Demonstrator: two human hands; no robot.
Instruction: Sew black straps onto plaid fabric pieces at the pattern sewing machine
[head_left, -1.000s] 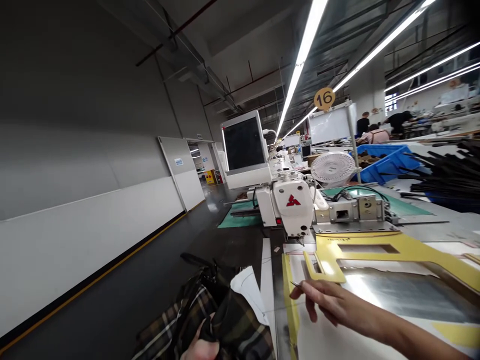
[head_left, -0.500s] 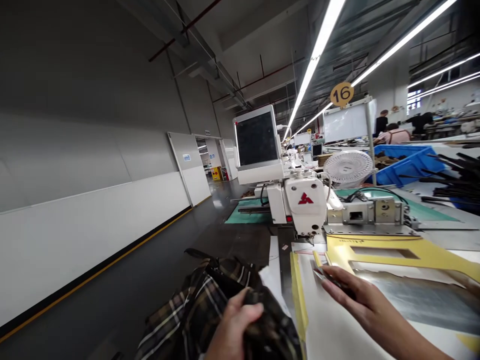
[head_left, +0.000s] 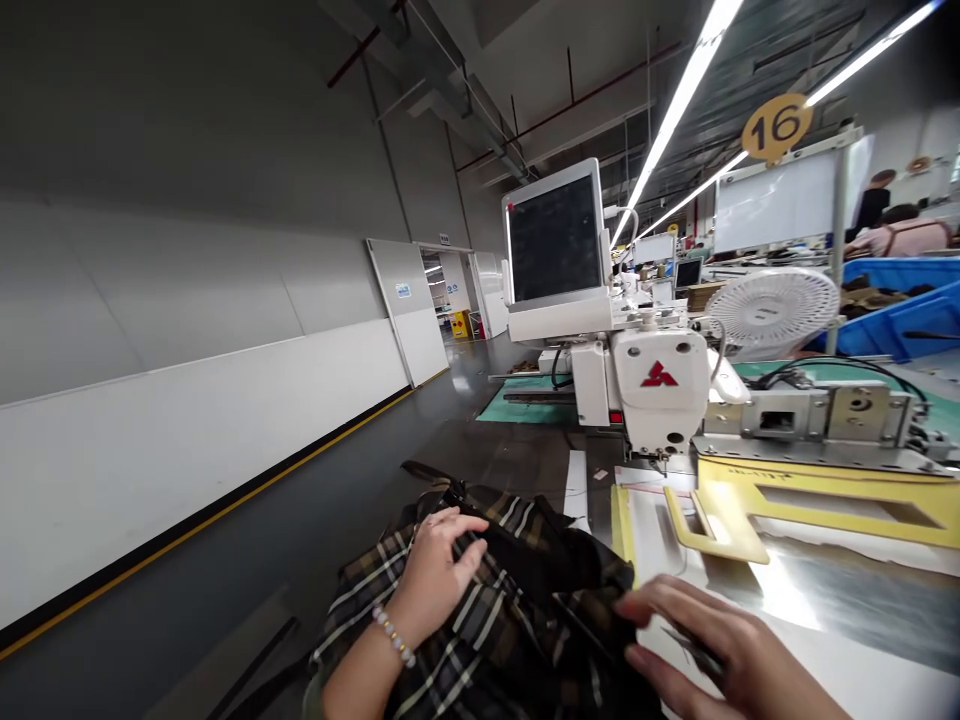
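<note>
A dark plaid bag [head_left: 480, 620] with brown and white lines lies in front of me, bunched up at the left of the sewing machine's bed. On top of it rests my left hand [head_left: 435, 565], a beaded bracelet at the wrist, with thumb and fingers apart and nothing visible between them. My right hand [head_left: 712, 640] is at the bag's right edge, its thumb and fingertips close to the dark cloth. Tucked in the palm of that hand are small metal thread snips [head_left: 694, 650], partly hidden by the fingers. A black strap [head_left: 259, 660] trails off the bag at lower left.
A white sewing machine head [head_left: 660, 390] with a screen [head_left: 555, 240] stands ahead. Right of it are a yellow clamp frame [head_left: 832, 510], a white fan [head_left: 772, 305] and a blue bin [head_left: 900, 330]. A wall with a door [head_left: 409, 310] runs along the left. People sit far right.
My left hand has let go of its bunched fold and moved up and left onto the bag. With the snips, my right hand has come down from the clamp frame to the bag's edge.
</note>
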